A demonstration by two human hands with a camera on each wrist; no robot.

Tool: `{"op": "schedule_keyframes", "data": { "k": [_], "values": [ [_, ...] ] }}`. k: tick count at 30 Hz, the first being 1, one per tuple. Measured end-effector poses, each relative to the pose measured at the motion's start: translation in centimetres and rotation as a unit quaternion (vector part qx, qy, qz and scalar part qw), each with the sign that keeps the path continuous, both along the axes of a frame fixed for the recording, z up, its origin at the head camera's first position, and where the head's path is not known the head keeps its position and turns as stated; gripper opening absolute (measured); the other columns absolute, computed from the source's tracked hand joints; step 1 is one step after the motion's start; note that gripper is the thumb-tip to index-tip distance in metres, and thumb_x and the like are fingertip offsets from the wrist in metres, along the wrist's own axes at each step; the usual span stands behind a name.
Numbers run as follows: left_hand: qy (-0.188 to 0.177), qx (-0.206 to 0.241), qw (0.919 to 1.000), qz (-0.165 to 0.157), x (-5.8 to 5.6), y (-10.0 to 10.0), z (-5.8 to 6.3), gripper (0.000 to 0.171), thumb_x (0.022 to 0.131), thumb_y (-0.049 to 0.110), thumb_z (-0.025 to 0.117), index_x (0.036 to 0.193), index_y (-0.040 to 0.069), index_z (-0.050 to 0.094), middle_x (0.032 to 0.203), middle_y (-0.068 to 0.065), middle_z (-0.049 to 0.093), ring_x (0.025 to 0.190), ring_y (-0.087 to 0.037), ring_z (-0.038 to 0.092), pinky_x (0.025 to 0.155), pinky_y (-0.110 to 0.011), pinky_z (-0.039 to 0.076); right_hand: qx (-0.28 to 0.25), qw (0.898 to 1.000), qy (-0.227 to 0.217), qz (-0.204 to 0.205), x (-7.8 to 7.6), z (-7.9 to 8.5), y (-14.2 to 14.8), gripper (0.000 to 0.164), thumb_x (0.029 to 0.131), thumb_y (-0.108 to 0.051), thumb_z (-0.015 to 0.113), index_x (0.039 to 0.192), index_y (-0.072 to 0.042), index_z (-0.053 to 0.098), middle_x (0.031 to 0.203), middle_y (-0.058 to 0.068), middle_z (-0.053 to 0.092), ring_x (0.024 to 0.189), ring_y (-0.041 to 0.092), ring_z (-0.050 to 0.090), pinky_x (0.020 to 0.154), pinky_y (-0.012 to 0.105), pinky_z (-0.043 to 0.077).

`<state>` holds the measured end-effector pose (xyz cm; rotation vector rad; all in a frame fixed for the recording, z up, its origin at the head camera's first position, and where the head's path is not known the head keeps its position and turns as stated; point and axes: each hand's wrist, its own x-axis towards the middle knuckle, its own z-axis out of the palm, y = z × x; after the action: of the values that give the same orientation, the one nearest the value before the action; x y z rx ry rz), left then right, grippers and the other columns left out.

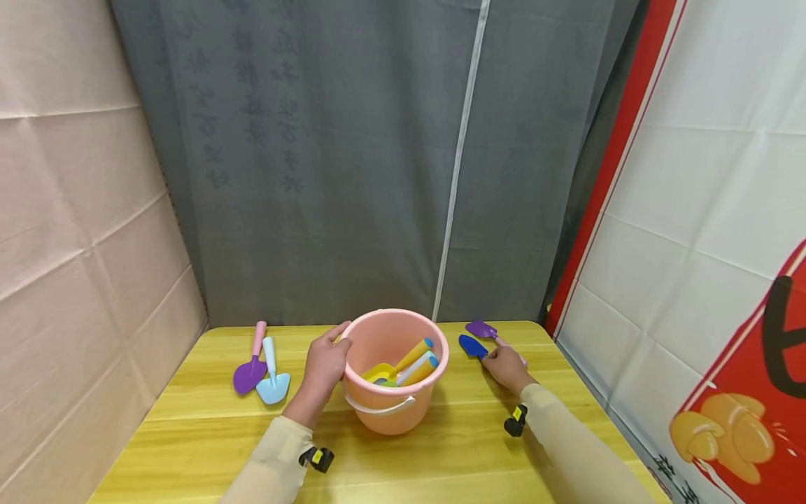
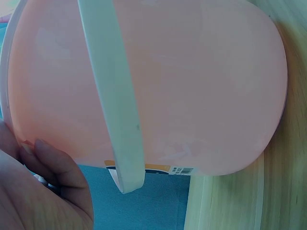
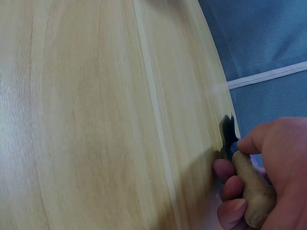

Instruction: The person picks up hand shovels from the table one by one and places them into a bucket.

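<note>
Left hand grasping pink bucket, grip on rim at ten o'clock. Bucket stands on bench, yellow shovel inside among others. Right hand, between two and three o'clock from bucket: grip curled round wooden handle of blue trowel. Purple shovel just beside. Light-blue shovel lies at bucket's nine.

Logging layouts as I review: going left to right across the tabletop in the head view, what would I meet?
Purple shovel with pink handle, light-blue shovel with pale handle, left hand, round pink bucket with white handle, pointed blue shovel, right hand.
</note>
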<state>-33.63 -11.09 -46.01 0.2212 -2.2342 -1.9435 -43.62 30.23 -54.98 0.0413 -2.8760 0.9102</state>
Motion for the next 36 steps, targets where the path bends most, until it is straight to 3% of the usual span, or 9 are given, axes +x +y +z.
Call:
{"op": "schedule_keyframes", "data": {
  "k": [10, 15, 20, 28, 32, 36],
  "values": [
    [-0.001, 0.001, 1.0, -0.002, 0.0, 0.0, -0.1, 0.048, 0.11, 0.022, 0.059, 0.158, 0.018, 0.064, 0.146, -0.02, 0.068, 0.051, -0.017, 0.048, 0.054, -0.025, 0.048, -0.016, 1.0, -0.001, -0.003, 0.3, 0.3, 0.0, 0.026, 0.102, -0.019, 0.071, 0.081, -0.005, 0.075, 0.073, 0.003, 0.065, 0.071, 0.024, 0.059, 0.091, 0.056, 0.043],
    [-0.001, 0.0, 1.0, -0.001, 0.0, 0.0, -0.1, 0.048, 0.11, 0.022, 0.059, 0.158, 0.018, 0.064, 0.141, -0.021, 0.07, 0.052, -0.016, 0.049, 0.054, -0.025, 0.048, -0.028, 1.0, -0.007, -0.005, 0.6, 1.0, -0.1, 0.026, 0.102, -0.021, 0.07, 0.082, -0.005, 0.074, 0.072, 0.002, 0.062, 0.069, 0.023, 0.057, 0.078, 0.044, 0.043],
    [-0.003, -0.001, 1.0, -0.002, 0.0, 0.0, -0.1, 0.048, 0.111, 0.022, 0.059, 0.159, 0.018, 0.063, 0.138, -0.021, 0.071, 0.051, -0.016, 0.047, 0.055, -0.025, 0.048, -0.071, 0.997, -0.024, -0.001, 0.7, 1.9, -0.2, 0.026, 0.106, -0.021, 0.067, 0.089, -0.002, 0.074, 0.074, 0.005, 0.06, 0.07, 0.023, 0.055, 0.065, 0.033, 0.042],
    [-0.003, -0.003, 1.0, -0.002, -0.1, 0.0, -0.2, 0.048, 0.111, 0.022, 0.059, 0.159, 0.018, 0.063, 0.137, -0.021, 0.071, 0.052, -0.017, 0.05, 0.055, -0.026, 0.049, -0.106, 0.994, -0.03, 0.005, 0.2, 2.9, -0.4, 0.03, 0.108, -0.022, 0.066, 0.105, 0.007, 0.072, 0.086, 0.013, 0.071, 0.073, 0.021, 0.058, 0.064, 0.03, 0.046],
    [-0.003, 0.0, 1.0, -0.003, -0.1, 0.0, -0.1, 0.048, 0.111, 0.022, 0.059, 0.159, 0.018, 0.063, 0.133, -0.021, 0.073, 0.052, -0.017, 0.049, 0.055, -0.026, 0.049, -0.101, 0.995, -0.023, 0.013, -0.1, 3.4, -0.4, 0.032, 0.107, -0.025, 0.068, 0.1, 0.006, 0.075, 0.086, 0.015, 0.074, 0.067, 0.019, 0.054, 0.059, 0.028, 0.042],
    [-0.005, -0.003, 1.0, -0.007, 0.1, 0.0, 0.0, 0.048, 0.112, 0.023, 0.059, 0.16, 0.018, 0.062, 0.14, -0.021, 0.07, 0.052, -0.017, 0.048, 0.056, -0.026, 0.05, -0.099, 0.995, -0.013, 0.027, -0.1, 4.3, -0.6, 0.035, 0.107, -0.027, 0.068, 0.096, 0.006, 0.074, 0.092, 0.022, 0.076, 0.064, 0.018, 0.049, 0.058, 0.03, 0.038]
  ]
}}
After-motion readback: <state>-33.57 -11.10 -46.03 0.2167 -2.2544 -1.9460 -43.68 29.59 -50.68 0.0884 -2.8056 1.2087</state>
